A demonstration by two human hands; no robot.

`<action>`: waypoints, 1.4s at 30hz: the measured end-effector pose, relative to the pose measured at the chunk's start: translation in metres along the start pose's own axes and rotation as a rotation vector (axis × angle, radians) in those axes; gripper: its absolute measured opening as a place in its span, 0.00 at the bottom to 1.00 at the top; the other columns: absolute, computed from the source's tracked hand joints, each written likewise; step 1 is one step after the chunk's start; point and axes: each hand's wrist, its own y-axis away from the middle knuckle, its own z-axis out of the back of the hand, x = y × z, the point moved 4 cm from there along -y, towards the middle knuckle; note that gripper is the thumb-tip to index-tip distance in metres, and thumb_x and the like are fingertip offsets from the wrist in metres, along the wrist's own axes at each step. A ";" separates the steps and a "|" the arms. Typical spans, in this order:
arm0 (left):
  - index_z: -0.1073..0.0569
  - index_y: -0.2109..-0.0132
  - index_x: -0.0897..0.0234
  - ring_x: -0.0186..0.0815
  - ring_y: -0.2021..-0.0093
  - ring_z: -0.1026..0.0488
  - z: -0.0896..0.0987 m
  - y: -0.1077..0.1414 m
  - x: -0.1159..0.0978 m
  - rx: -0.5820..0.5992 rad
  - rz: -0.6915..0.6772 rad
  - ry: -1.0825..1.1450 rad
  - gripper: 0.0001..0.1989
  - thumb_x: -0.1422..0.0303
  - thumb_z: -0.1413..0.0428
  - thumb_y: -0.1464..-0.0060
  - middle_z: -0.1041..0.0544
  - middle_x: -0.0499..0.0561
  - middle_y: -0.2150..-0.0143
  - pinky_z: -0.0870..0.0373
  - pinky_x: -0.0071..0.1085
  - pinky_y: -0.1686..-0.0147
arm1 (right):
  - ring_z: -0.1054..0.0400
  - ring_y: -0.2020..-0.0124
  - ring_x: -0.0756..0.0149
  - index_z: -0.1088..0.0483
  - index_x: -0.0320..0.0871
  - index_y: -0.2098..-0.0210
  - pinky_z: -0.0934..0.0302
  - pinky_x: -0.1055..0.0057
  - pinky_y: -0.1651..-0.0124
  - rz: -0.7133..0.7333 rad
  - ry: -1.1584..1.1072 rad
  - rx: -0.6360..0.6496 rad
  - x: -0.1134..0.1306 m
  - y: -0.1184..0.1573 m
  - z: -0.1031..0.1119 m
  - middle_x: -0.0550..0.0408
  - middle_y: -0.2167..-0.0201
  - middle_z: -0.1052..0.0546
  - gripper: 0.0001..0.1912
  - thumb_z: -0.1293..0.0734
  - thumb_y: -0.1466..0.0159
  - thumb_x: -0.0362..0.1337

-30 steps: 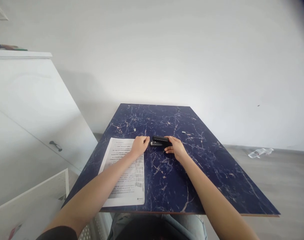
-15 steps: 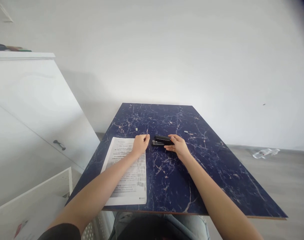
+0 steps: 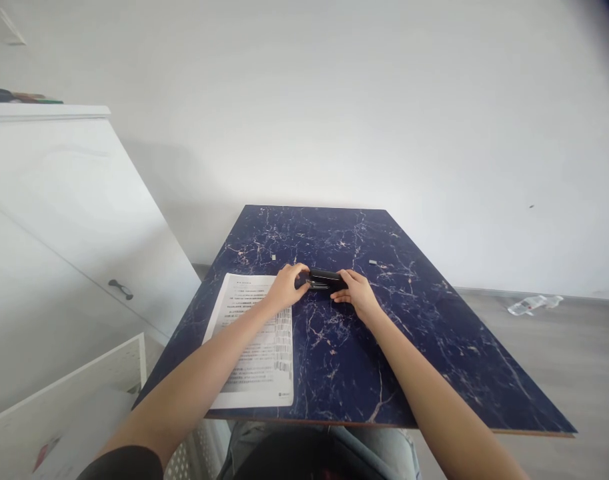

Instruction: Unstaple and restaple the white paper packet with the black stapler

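A black stapler [image 3: 325,278] is between my two hands above the blue marbled table [image 3: 334,353], its jaw end towards the left. My right hand [image 3: 354,291] is wrapped round its right end. At the left end, the thumb and fingers of my left hand [image 3: 287,285] are spread to either side of the stapler's tip; whether they touch it is hard to tell. Printed sheets of paper [image 3: 249,373] lie on the table under my left forearm.
Two small pieces, one pale [image 3: 273,257] and one grey [image 3: 373,263], lie farther back on the table. A white cabinet [image 3: 84,200] stands at the left. Clear plastic packaging [image 3: 534,305] is on the floor at the right.
My left hand has opened from a closed shape and moved slightly right, up to the stapler's left end. The right hand still holds the stapler.
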 end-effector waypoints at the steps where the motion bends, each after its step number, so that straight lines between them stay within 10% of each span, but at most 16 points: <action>1: 0.28 0.51 0.59 0.44 0.53 0.28 -0.002 0.000 0.001 0.006 0.008 -0.015 0.12 0.67 0.41 0.42 0.22 0.53 0.54 0.33 0.40 0.52 | 0.23 0.78 0.60 0.31 0.43 0.57 0.27 0.68 0.76 0.009 0.014 0.010 0.001 0.001 -0.001 0.49 0.67 0.22 0.18 0.34 0.35 0.52; 10: 0.29 0.52 0.58 0.45 0.52 0.27 0.000 -0.001 0.005 0.020 0.031 -0.093 0.12 0.69 0.39 0.43 0.19 0.52 0.56 0.37 0.42 0.51 | 0.27 0.82 0.64 0.27 0.45 0.52 0.29 0.70 0.80 0.225 0.350 0.105 -0.001 -0.001 0.005 0.60 0.79 0.26 0.21 0.26 0.44 0.42; 23: 0.26 0.49 0.54 0.46 0.49 0.28 0.050 -0.005 0.027 0.216 -0.010 -0.123 0.18 0.60 0.36 0.47 0.19 0.51 0.59 0.37 0.42 0.47 | 0.25 0.81 0.64 0.27 0.43 0.52 0.29 0.72 0.80 0.199 0.313 0.135 -0.006 -0.009 0.009 0.59 0.76 0.23 0.20 0.27 0.45 0.39; 29: 0.24 0.49 0.59 0.47 0.50 0.29 0.075 -0.008 0.075 -0.101 0.198 -0.358 0.15 0.58 0.44 0.39 0.25 0.58 0.53 0.34 0.42 0.48 | 0.26 0.82 0.64 0.28 0.43 0.52 0.30 0.73 0.81 0.191 0.300 0.130 -0.005 -0.008 0.008 0.60 0.78 0.25 0.21 0.27 0.45 0.37; 35: 0.32 0.34 0.46 0.54 0.39 0.36 0.057 -0.007 0.097 0.051 0.212 -0.537 0.22 0.58 0.52 0.33 0.31 0.58 0.38 0.40 0.55 0.42 | 0.26 0.82 0.63 0.28 0.43 0.52 0.30 0.72 0.81 0.196 0.300 0.132 -0.006 -0.009 0.009 0.59 0.78 0.24 0.21 0.27 0.44 0.37; 42: 0.19 0.54 0.60 0.47 0.50 0.27 0.052 -0.015 0.094 -0.023 0.131 -0.417 0.12 0.68 0.47 0.38 0.20 0.57 0.51 0.33 0.45 0.44 | 0.25 0.82 0.64 0.28 0.43 0.51 0.30 0.73 0.80 0.188 0.326 0.133 -0.003 -0.007 0.008 0.59 0.78 0.24 0.21 0.27 0.43 0.37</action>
